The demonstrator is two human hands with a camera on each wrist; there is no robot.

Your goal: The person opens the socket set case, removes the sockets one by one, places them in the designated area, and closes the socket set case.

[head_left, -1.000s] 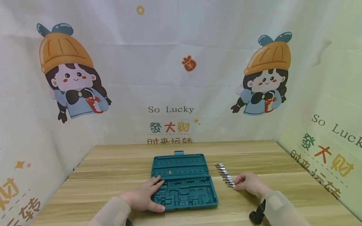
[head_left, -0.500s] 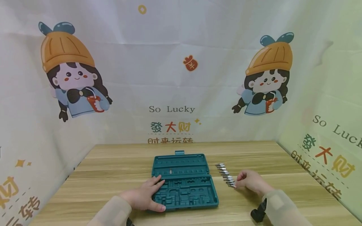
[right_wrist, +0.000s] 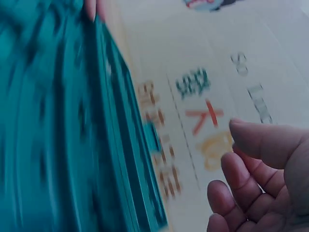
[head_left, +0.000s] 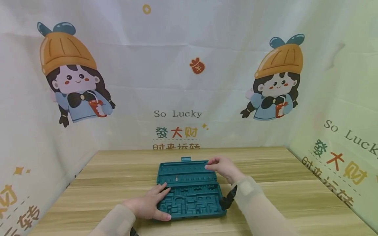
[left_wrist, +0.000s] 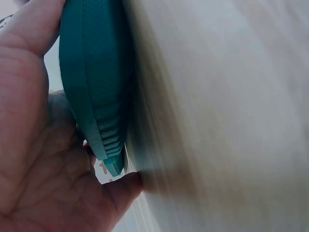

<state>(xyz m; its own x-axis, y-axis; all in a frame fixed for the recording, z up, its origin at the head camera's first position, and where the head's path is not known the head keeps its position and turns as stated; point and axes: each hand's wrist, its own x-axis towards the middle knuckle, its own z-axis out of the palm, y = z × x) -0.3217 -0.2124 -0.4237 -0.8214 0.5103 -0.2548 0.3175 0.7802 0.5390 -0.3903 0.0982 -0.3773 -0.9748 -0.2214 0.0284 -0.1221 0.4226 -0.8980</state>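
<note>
A teal plastic tool case (head_left: 189, 171) lies open flat on the wooden table (head_left: 118, 177). Its lid half is the far half and its moulded tray half the near one. One small metal bit (head_left: 176, 179) sits in a lid slot. My left hand (head_left: 147, 205) rests on the tray's front left corner, fingers straight on top and thumb along the front edge; the left wrist view shows the case edge (left_wrist: 96, 87) against that palm. My right hand (head_left: 220, 167) hovers over the lid's far right part, thumb and forefinger pinched on something small, seemingly a bit. The case (right_wrist: 58, 121) is blurred in the right wrist view.
Printed cloth walls (head_left: 189, 98) close in the table at the back and on both sides. My right forearm (head_left: 254, 203) lies across the spot to the right of the case and hides what is under it. Bare wood shows left of the case and at the far right.
My right hand left the row of metal bits beside the case and moved up and left over the lid. Its forearm now covers that row. The left hand has stayed put.
</note>
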